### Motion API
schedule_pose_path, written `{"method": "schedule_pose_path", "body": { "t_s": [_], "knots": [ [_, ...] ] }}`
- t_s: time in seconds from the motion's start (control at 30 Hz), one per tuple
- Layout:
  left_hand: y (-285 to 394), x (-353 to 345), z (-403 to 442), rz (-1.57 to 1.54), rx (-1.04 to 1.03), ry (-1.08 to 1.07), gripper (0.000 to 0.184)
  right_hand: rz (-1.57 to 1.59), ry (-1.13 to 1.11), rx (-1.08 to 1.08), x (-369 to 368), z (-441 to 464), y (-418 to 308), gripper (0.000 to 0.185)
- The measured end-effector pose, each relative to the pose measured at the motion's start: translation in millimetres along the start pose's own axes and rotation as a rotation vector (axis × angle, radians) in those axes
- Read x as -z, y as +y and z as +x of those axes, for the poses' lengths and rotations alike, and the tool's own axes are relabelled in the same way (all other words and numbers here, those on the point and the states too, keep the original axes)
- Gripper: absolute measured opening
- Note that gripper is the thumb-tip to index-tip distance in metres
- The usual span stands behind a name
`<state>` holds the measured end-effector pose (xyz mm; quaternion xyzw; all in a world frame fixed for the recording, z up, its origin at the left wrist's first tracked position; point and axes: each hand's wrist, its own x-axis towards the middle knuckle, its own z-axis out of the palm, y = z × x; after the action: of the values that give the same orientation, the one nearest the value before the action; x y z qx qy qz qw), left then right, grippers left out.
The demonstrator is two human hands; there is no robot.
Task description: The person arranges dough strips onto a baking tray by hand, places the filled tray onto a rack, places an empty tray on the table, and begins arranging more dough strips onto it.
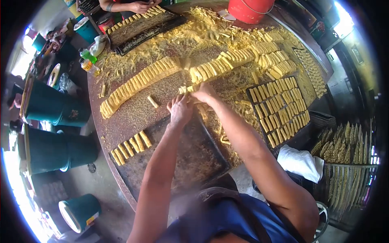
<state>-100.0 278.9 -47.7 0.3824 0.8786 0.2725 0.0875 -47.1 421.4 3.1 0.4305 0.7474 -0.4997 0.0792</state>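
Observation:
My left hand (181, 108) and my right hand (206, 94) are close together over the middle of the table. Their fingers are closed on a pale yellow dough strip (189, 88), partly hidden by the fingers. Just beyond them, cut dough strips (208, 69) lie side by side in a row. A longer row of dough strips (139, 83) runs off to the left, and one loose dough stick (152, 101) lies left of my left hand. Beneath my forearms is a dark baking tray (190, 150) with several dough sticks (131, 146) lined up along its left end.
At the right stands a full tray of dough sticks (279, 107). Stacked dough strips (275, 60) and yellow crumbs (162, 48) cover the far side. Also there are a red bucket (248, 10), bottles (88, 56), and a co-worker's hands (142, 6) at another tray (139, 30).

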Motion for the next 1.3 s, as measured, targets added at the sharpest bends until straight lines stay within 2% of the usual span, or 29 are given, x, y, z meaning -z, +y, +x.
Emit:
{"method": "schedule_pose_path", "body": {
  "t_s": [0.07, 0.1, 0.13, 0.23, 0.33, 0.4, 0.47, 0.5, 0.57, 0.6, 0.63, 0.7, 0.73, 0.8, 0.83, 0.87, 0.93, 0.97, 1.03, 1.07, 1.13, 1.17, 1.2, 1.27, 1.3],
  "knots": [
    [-2.1, -0.3, 3.3, -0.015, 0.004, -0.032, 0.047, -0.121, 0.184, 0.252, -13.6, 15.0, 17.3, 0.038],
    [-1.9, 1.8, 4.3, -0.017, 0.022, -0.053, 0.051, -0.174, 0.201, 0.306, -12.3, 14.4, 18.7, 0.050],
    [-1.4, 3.7, 6.6, -0.007, 0.029, -0.053, 0.051, -0.166, 0.192, 0.310, -9.5, 14.1, 19.5, 0.050],
    [4.4, 13.7, 20.1, -0.229, 0.252, -0.110, 0.042, 0.045, 0.074, 0.294, 2.6, 19.7, 24.9, 0.066],
    [14.9, 21.7, 28.3, -0.191, 0.317, -0.106, 0.038, -0.043, -0.017, 0.381, 12.5, 18.8, 29.1, 0.066],
    [15.2, 25.0, 32.8, -0.097, 0.358, -0.119, 0.037, -0.071, -0.003, 0.437, 8.4, 22.4, 33.4, 0.064],
    [5.3, 28.7, 36.1, -0.423, 0.573, -0.002, 0.030, -0.005, 0.040, 0.363, 5.3, 20.5, 31.3, 0.060],
    [2.7, 26.2, 35.4, -0.412, 0.579, -0.003, 0.030, 0.004, 0.032, 0.361, 9.7, 14.0, 24.0, 0.060],
    [-5.8, 18.6, 27.4, -0.020, 0.210, 0.236, 0.022, 0.236, -0.161, 0.141, 19.3, -0.5, 7.6, 0.048],
    [-8.2, 17.3, 22.9, 0.175, 0.020, 0.349, 0.021, 0.239, -0.170, 0.141, 8.7, 9.1, 10.3, 0.048],
    [0.8, 20.2, 17.8, 0.164, -0.037, 0.149, 0.025, 0.013, -0.025, 0.192, -4.9, 18.6, 11.4, 0.040],
    [5.0, 11.6, 13.1, 0.183, -0.110, 0.109, 0.030, -0.353, 0.238, 0.347, -13.2, 21.7, 16.2, 0.021],
    [5.8, 10.8, 13.2, 0.165, -0.136, 0.103, 0.031, -0.350, 0.243, 0.346, -4.9, 21.3, 17.7, 0.021],
    [5.6, 11.5, 12.8, 0.195, -0.154, 0.089, 0.031, 0.058, 0.013, 0.266, 18.3, 19.8, 28.2, 0.020],
    [5.7, 12.3, 11.6, 0.225, -0.163, 0.078, 0.032, 0.337, 0.035, 0.233, 29.4, 20.9, 37.2, 0.022],
    [5.8, 13.5, 12.2, 0.212, -0.163, 0.082, 0.032, 0.607, -0.186, 0.126, 35.9, 49.8, 63.1, 0.029],
    [2.8, 18.0, 8.4, 0.040, -0.090, 0.090, 0.030, 0.999, -0.181, -0.032, 56.3, 12.0, 55.1, 0.035],
    [-2.3, 23.5, 4.7, 0.023, -0.071, 0.129, 0.029, 0.983, -0.189, -0.032, 52.5, 9.5, 54.9, 0.035],
    [-21.9, 44.1, -9.4, -0.014, -0.034, 0.173, 0.028, 0.686, -0.153, 0.038, 26.8, 2.5, 48.1, 0.041],
    [-35.1, 58.0, -20.9, -0.047, -0.020, 0.207, 0.027, 0.669, -0.186, 0.037, 3.6, -0.4, 44.0, 0.041],
    [-72.6, 87.2, -44.9, 0.009, 0.070, 0.258, 0.027, 0.337, -0.261, 0.277, -41.5, -9.2, 27.8, 0.047],
    [-91.4, 103.8, -56.8, 0.045, 0.137, 0.270, 0.027, 0.321, -0.365, 0.289, -65.5, -15.5, 19.2, 0.056],
    [-109.5, 118.1, -67.8, 0.076, 0.196, 0.275, 0.027, 0.162, -0.349, 0.370, -86.9, -30.3, 0.0, 0.064],
    [-140.1, 137.8, -89.0, 0.071, 0.197, 0.329, 0.029, 0.241, -0.430, 0.250, -133.0, -46.7, -27.7, 0.065],
    [-152.9, 143.5, -98.8, 0.063, 0.168, 0.320, 0.028, 0.106, -0.342, 0.350, -153.7, -53.0, -38.2, 0.064]
  ]
}}
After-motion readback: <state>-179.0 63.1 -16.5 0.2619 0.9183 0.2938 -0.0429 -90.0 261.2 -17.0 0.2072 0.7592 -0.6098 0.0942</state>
